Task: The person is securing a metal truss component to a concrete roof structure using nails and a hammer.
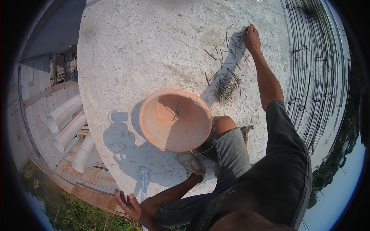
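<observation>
My right hand (251, 37) reaches out to the far right over the rough concrete. Its fingers are closed and point down at the surface beside scattered nails (211, 54); whatever they may hold is hidden. A denser heap of dark nails (227, 87) lies nearer to me, partly in my arm's shadow. Before my knees an orange rubber bucket (175, 140) with a wire handle stands with its mouth tilted toward view. A few nails (176, 112) rest inside it. At the lower left my left hand (129, 206) hangs with fingers apart, holding nothing.
The concrete slab (127, 57) ends at a drop on the left. Below that edge lie white pipes (65, 112) beside block walls. Long steel rebars (308, 77) run along the right. A grey flat strip (144, 181) lies near my left forearm, and my shoe (190, 165) is beside the bucket.
</observation>
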`<action>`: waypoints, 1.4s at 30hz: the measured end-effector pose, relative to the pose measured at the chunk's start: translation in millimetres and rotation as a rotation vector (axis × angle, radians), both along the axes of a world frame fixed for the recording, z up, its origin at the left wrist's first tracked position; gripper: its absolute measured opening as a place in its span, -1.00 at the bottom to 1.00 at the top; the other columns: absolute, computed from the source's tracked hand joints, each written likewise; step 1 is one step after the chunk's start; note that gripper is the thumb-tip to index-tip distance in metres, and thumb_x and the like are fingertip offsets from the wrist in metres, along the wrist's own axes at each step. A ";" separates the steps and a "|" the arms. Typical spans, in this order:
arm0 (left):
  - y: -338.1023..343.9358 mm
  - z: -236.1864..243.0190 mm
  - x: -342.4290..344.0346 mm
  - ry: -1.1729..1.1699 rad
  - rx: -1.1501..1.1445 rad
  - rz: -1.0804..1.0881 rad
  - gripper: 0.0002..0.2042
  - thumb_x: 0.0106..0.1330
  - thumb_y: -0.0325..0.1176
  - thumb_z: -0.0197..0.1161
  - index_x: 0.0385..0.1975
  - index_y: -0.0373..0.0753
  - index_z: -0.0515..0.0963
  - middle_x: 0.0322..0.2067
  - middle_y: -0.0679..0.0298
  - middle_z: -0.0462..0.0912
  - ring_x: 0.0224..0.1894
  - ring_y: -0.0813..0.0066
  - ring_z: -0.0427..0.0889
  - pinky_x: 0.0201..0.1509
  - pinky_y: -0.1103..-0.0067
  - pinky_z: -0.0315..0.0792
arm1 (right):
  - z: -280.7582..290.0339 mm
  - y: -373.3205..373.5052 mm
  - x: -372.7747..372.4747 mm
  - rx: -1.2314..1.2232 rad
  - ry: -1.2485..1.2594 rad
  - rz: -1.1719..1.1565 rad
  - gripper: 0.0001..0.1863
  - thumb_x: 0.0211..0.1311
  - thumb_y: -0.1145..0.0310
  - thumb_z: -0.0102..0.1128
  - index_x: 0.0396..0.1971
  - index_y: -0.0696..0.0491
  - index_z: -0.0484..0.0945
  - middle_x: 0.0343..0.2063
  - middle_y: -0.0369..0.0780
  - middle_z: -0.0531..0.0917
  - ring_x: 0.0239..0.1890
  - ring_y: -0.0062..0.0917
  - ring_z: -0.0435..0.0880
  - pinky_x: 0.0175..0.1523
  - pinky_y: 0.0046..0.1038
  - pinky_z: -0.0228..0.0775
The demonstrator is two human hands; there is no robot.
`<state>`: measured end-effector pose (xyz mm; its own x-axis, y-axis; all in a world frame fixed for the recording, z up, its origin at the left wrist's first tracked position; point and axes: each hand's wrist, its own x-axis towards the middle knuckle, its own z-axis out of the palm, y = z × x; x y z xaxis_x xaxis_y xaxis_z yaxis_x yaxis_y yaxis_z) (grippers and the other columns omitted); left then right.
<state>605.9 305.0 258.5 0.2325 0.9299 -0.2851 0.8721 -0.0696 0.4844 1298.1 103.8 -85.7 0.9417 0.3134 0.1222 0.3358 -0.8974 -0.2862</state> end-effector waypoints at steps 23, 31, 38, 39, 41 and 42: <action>32.0 1.3 9.8 -0.091 -0.296 0.352 -0.41 0.39 -0.14 0.14 0.34 -0.21 0.15 0.13 0.23 0.50 0.05 0.38 0.55 0.06 0.49 0.43 | 14.7 34.3 -96.5 -0.246 0.064 0.070 -0.45 0.34 -0.09 -0.01 0.27 -0.24 0.30 0.33 -0.16 0.25 0.33 0.01 0.17 0.30 0.03 0.09; 29.0 7.4 19.7 -0.104 -0.355 0.268 -0.44 0.39 -0.19 0.12 0.33 -0.23 0.18 0.10 0.17 0.50 0.04 0.37 0.54 0.05 0.52 0.43 | -0.7 -3.7 -131.9 0.015 0.152 0.356 -0.63 0.21 0.40 0.13 0.05 -0.02 0.48 0.11 -0.17 0.48 0.20 -0.27 0.37 0.24 -0.25 0.21; 23.2 6.3 16.6 -0.161 -0.375 0.300 -0.45 0.38 -0.17 0.14 0.31 -0.23 0.21 0.07 0.18 0.52 0.03 0.40 0.54 0.03 0.52 0.44 | 1.5 -14.3 -99.3 -0.105 -0.085 -0.045 -0.47 0.35 -0.01 -0.05 0.19 -0.02 0.37 0.21 -0.08 0.39 0.27 -0.16 0.31 0.28 -0.02 0.09; 22.4 6.9 18.7 -0.148 -0.377 0.311 -0.44 0.38 -0.16 0.15 0.31 -0.23 0.22 0.06 0.19 0.52 0.03 0.40 0.54 0.02 0.52 0.45 | -0.9 -13.2 -101.5 -0.104 -0.089 -0.051 -0.47 0.35 -0.01 -0.05 0.19 -0.02 0.37 0.21 -0.08 0.39 0.27 -0.16 0.31 0.28 -0.02 0.09; 21.1 4.0 21.0 -0.148 -0.381 0.286 -0.44 0.38 -0.15 0.16 0.31 -0.22 0.22 0.06 0.20 0.52 0.03 0.40 0.54 0.03 0.52 0.45 | -7.8 -12.3 -111.1 -0.130 -0.049 -0.010 -0.42 0.36 -0.03 -0.06 0.22 0.06 0.35 0.23 -0.06 0.37 0.30 -0.15 0.26 0.31 -0.10 0.10; 21.8 0.9 22.0 -0.148 -0.390 0.268 -0.44 0.38 -0.14 0.16 0.31 -0.21 0.23 0.06 0.20 0.52 0.03 0.41 0.54 0.03 0.52 0.45 | -7.7 -20.8 -119.2 -0.089 -0.049 0.063 -0.46 0.36 0.04 0.00 0.17 0.11 0.38 0.20 -0.07 0.41 0.27 -0.16 0.32 0.31 -0.16 0.14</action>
<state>627.9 326.8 259.5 0.0642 0.7932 -0.6055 0.7547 0.3584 0.5495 1178.9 82.9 -93.4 0.9135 0.3830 0.1372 0.4037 -0.8953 -0.1884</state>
